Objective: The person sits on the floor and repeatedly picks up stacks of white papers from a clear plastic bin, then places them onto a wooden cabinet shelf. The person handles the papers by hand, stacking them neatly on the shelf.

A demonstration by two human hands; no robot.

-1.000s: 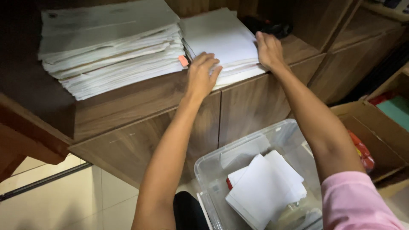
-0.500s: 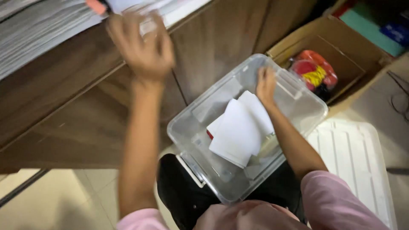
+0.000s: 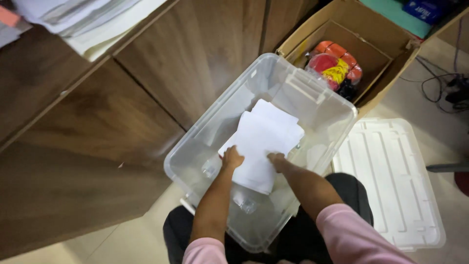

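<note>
Both hands have left the shelf since a second ago: the left hand point(image 3: 231, 158), which was up at the paper stacks, now grips the near left edge of the white sheets point(image 3: 261, 142), and the right hand point(image 3: 276, 159) presses on their near right edge. Those sheets lie inside the clear plastic bin point(image 3: 312, 93), directly beyond the fingers. Both forearms reach straight down and forward into the bin, beside its white lid point(image 3: 391, 181) on the floor.

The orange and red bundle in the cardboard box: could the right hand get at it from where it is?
Probably yes: the bundle lies uncovered in the open box, just past the bin's far wall.
</note>
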